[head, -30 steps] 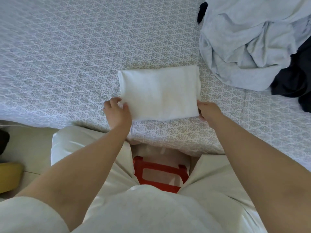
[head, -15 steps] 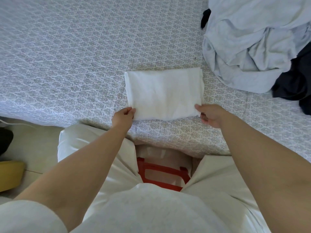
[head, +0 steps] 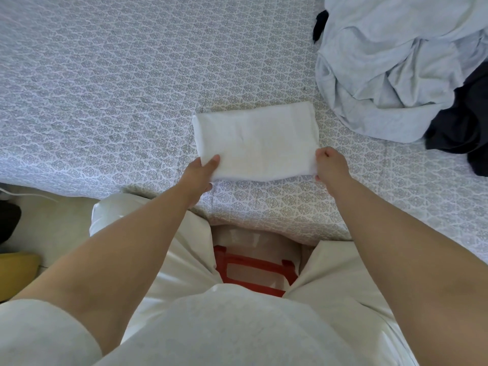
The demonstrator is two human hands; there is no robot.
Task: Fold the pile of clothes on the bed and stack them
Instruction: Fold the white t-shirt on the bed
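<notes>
Now both hands pinch folded white cloth (head: 254, 140): left hand (head: 202, 171), right hand (head: 330, 166). Next: start stack on bed (head: 105, 88), then grab from pile (head: 396, 62) upper right.

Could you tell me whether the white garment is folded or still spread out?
Folded: the white garment forms a compact, straight-edged rectangle.

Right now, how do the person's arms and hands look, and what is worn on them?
Both forearms are bare. The left hand and right hand show no rings, watch or gloves. A short light grey sleeve covers the left upper arm.
</notes>
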